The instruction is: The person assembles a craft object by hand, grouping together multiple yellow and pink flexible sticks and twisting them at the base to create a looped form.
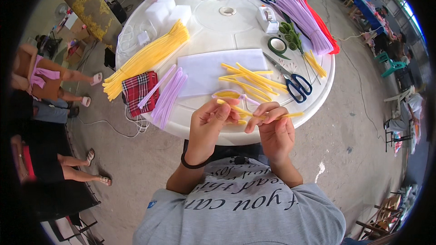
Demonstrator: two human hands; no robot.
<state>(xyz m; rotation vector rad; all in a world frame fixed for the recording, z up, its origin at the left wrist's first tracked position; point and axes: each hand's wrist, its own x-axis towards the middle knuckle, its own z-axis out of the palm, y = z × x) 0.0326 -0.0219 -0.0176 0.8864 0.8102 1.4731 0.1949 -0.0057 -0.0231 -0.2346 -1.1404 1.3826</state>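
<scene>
Close to the near edge of the round white table, my left hand point(206, 124) pinches yellow pipe cleaners, thumb against fingers. A lilac pipe cleaner point(247, 99) loops around the yellow ones just above that grip. My right hand point(276, 129) has its fingers closed on a yellow pipe cleaner point(293, 115) whose end sticks out to the right. Beyond my hands, several loose yellow pipe cleaners point(250, 80) lie across a pale sheet point(197, 75). Folded lilac pipe cleaners point(170, 97) rest left of them. Dark-handled scissors point(297, 88) lie to the right, blades partly apart.
A yellow pipe cleaner bundle point(150, 56) and plaid cloth point(138, 91) lie left, with white blocks point(170, 12) behind. Green tape point(277, 44), a tape dispenser point(268, 19), coiled green stems point(290, 36) and a lilac bundle point(304, 16) lie right. Other people sit nearby.
</scene>
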